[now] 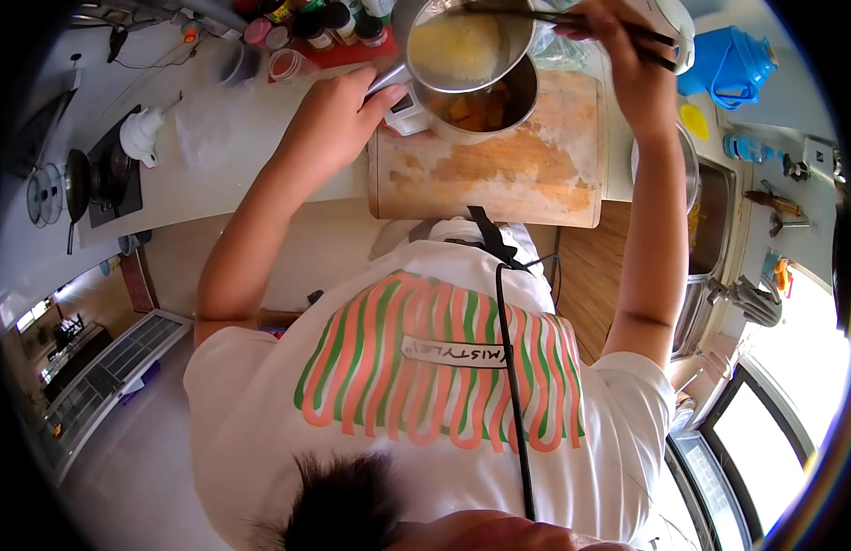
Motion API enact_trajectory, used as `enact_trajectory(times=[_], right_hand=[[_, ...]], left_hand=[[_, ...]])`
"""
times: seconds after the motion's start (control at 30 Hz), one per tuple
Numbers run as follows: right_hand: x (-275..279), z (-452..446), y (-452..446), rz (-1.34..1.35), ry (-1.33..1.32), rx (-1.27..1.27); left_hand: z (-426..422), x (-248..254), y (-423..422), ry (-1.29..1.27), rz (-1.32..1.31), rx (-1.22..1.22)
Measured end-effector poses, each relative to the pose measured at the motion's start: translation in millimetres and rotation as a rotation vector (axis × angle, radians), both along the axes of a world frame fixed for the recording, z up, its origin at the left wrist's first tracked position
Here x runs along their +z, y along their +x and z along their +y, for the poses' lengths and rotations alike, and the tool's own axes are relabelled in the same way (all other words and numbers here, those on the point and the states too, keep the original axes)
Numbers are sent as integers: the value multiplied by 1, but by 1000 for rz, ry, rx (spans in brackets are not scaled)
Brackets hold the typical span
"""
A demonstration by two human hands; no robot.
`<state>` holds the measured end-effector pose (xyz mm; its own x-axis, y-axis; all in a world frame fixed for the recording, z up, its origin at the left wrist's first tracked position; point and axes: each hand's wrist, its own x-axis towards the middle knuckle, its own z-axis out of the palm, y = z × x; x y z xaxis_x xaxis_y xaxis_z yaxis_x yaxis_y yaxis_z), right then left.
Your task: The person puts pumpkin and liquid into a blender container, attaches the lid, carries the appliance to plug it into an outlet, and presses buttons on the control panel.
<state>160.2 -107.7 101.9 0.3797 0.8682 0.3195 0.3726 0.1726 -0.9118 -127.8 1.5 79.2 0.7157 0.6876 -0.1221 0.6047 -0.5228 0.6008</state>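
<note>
My left hand [332, 118] is closed around the handle of a metal saucepan [423, 66], which holds something pale yellow [457, 48]. The saucepan is raised and overlaps the rim of a metal pot [528, 96] with orange-brown chunks [480, 108] inside. In my right hand [623, 60] is a pair of dark chopsticks [572, 18], gripped near the thick ends. Their tips reach left to the saucepan, over the yellow contents. The pot stands at the back of a worn wooden cutting board [499, 179].
Spice jars [341, 23] stand behind, at the upper left. To the right are a blue jug [730, 64], a clear bowl [687, 170] and the sink [713, 216]. A frying pan [76, 185] sits by the cooktop [111, 174] at far left.
</note>
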Motion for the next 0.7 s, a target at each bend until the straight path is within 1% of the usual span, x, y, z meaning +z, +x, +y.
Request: enact_trajectory(times=[0.03, 0.07, 0.17, 0.2, 0.23, 0.3, 0.33, 0.37, 0.43, 0.5, 0.53, 0.63, 0.7], right_hand=[[-2, 2, -6, -1, -10, 43], [7, -5, -7, -55, -181, 54], [4, -8, 0, 29, -69, 90], [4, -6, 0, 43, -54, 18], [4, -4, -2, 37, -32, 1], [4, -4, -7, -18, -93, 19], [5, -5, -7, -80, -153, 88], [1, -5, -9, -2, -162, 101], [3, -8, -4, 5, -141, 115], [5, -10, -2, 55, -59, 28], [5, -9, -1, 114, -1, 31], [-7, -6, -3, -39, 60, -8], [-10, -8, -7, -110, 2, 31]], left_hand=[[-1, 1, 0, -3, 12, 4], [-1, 2, 1, -10, 17, 2], [-1, 1, 1, 1, 18, 0], [-2, -1, 2, 25, 11, -4], [-3, -2, 1, 49, 3, -9], [-4, -3, 1, 101, -10, -6], [-4, -4, 2, 126, -20, -5], [-5, -3, 2, 133, -22, -11], [-6, 0, 2, 146, -22, -13], [-6, -3, 1, 193, -31, -22], [-5, -4, 1, 217, -34, -27], [-5, -3, 1, 273, -17, -25], [-5, -4, 0, 316, -35, -16]])
